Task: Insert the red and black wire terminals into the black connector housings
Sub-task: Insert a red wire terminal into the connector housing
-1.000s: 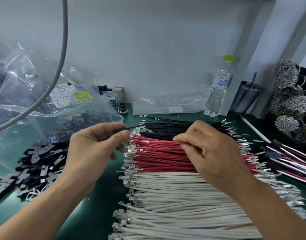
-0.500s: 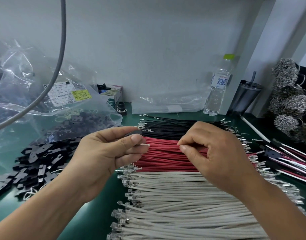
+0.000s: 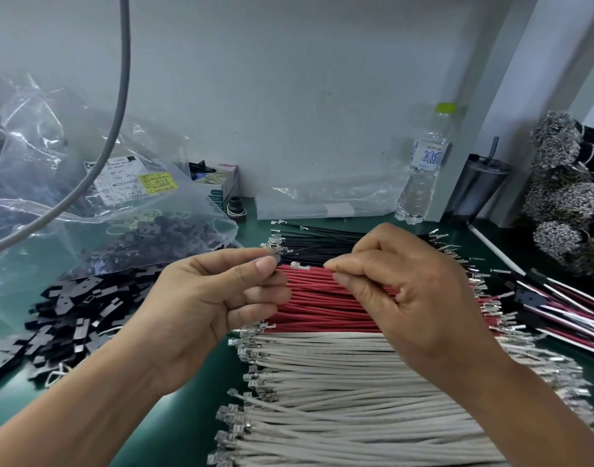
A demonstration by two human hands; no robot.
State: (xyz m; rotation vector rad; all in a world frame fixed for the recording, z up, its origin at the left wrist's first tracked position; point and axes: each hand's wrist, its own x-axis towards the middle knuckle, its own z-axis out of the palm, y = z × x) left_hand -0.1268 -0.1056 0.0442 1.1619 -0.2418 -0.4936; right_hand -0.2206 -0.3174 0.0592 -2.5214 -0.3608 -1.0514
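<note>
My left hand (image 3: 214, 298) pinches a small black piece (image 3: 277, 259) between thumb and forefinger; fingers hide most of it. A thin black wire runs from it toward the black wire row (image 3: 322, 242). My right hand (image 3: 406, 291) pinches a red wire whose silver terminal (image 3: 299, 265) points left, a short gap from the black piece. Both hands hover above the red wire row (image 3: 322, 308). Loose black connector housings (image 3: 70, 315) lie heaped on the green mat at the left.
White wires (image 3: 339, 399) fill the near mat. A clear plastic bag (image 3: 86, 197) of housings lies at back left, with a grey cable (image 3: 117, 112) hanging over it. A water bottle (image 3: 423, 173), a tumbler (image 3: 480, 187), terminal bundles (image 3: 565, 183) and finished assemblies (image 3: 558, 308) stand at the right.
My left hand rose and moved right toward the right hand. My right hand lifted a red wire from the row, and its terminal now points at the left fingertips.
</note>
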